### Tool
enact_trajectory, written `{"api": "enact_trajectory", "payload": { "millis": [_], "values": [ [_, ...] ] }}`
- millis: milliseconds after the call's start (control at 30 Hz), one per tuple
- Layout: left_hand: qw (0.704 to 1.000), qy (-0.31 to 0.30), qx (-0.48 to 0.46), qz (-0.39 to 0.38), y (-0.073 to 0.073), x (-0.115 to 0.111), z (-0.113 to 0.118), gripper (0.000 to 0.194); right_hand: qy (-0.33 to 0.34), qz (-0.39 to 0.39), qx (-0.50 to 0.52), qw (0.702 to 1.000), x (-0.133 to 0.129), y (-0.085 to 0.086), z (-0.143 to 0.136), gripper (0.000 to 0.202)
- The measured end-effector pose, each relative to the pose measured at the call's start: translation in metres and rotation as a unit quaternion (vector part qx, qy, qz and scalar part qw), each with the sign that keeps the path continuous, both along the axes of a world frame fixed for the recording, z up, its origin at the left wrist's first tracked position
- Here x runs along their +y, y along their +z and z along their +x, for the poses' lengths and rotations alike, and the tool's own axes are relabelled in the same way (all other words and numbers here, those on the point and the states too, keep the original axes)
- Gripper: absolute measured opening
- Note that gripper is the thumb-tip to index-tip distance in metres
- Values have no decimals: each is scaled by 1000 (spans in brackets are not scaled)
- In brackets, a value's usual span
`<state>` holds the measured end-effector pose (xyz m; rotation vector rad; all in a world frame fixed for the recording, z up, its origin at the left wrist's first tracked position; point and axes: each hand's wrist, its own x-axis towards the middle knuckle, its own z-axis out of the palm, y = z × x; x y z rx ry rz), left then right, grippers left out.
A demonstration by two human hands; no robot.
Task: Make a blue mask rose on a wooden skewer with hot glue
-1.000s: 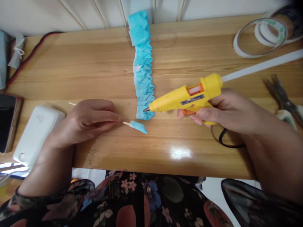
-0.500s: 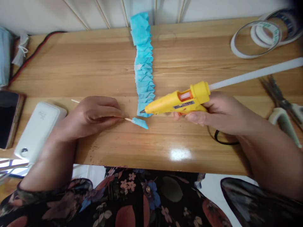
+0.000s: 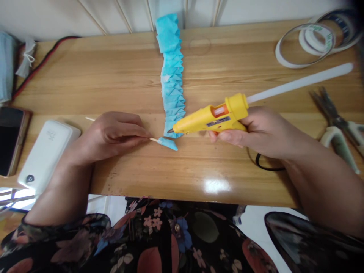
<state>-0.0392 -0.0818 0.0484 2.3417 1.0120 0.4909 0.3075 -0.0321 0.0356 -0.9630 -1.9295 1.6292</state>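
Note:
My left hand (image 3: 119, 132) is closed round a thin wooden stick (image 3: 154, 140), whose right end carries a small wrap of blue paper (image 3: 168, 143). The stick's other end pokes out left of the hand. In my right hand (image 3: 256, 132) is a yellow glue gun (image 3: 210, 118), its nozzle pointing left at the near end of a pleated blue paper strip (image 3: 173, 83). Whether the nozzle touches the strip I cannot tell. A long white glue stick (image 3: 301, 84) juts from the gun's back. The strip runs away from me toward the wall.
Scissors (image 3: 338, 121) and rolls of tape (image 3: 295, 62) lie on the right. At the left are a white power bank (image 3: 48, 153), a phone (image 3: 13, 140) and a red-black cord (image 3: 45, 62). Several thin sticks (image 3: 123, 17) lean at the back wall. The wooden table's front edge (image 3: 170, 199) is near my body.
The glue gun's nozzle has shifted slightly left and its back end has tipped up a little. The left hand still holds the stick in nearly the same place.

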Motion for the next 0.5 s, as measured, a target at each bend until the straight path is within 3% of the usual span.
{"api": "enact_trajectory", "payload": {
  "millis": [100, 500],
  "values": [
    [1000, 9, 10, -11, 1, 0, 1, 22, 31, 65, -50, 996, 0, 0, 1, 40],
    [1000, 21, 5, -21, 1, 0, 1, 20, 18, 116, -85, 989, 2, 0, 9, 48]
  ]
}}
